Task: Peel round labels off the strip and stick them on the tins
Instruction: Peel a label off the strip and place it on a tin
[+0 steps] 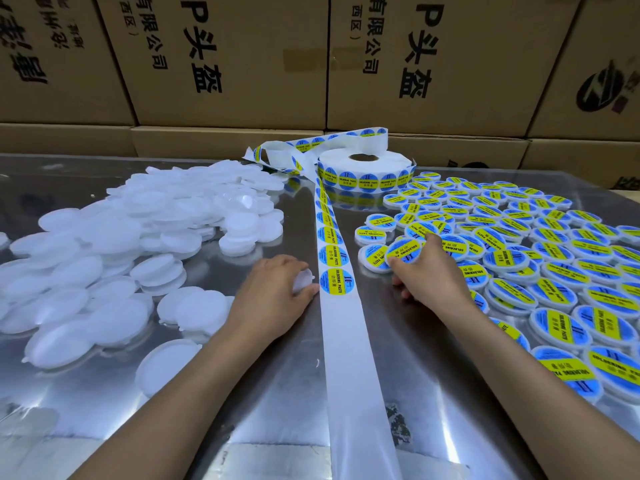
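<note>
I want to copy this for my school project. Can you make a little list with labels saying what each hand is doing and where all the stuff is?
left hand: grips a plain white tin
right hand: holds a labelled tin
label strip: runs between the hands
label roll: far end of table
plain tins: heaped left
labelled tins: spread right

- Round labels on the strip (336, 271), running toward 12 o'clock: "SOLDERING PASTE".
- Labelled tins (554, 296) at 3 o'clock: the same words.
- Cardboard boxes (433, 64) at 12 o'clock: "有限公司", "头盔", "(西区)".
</note>
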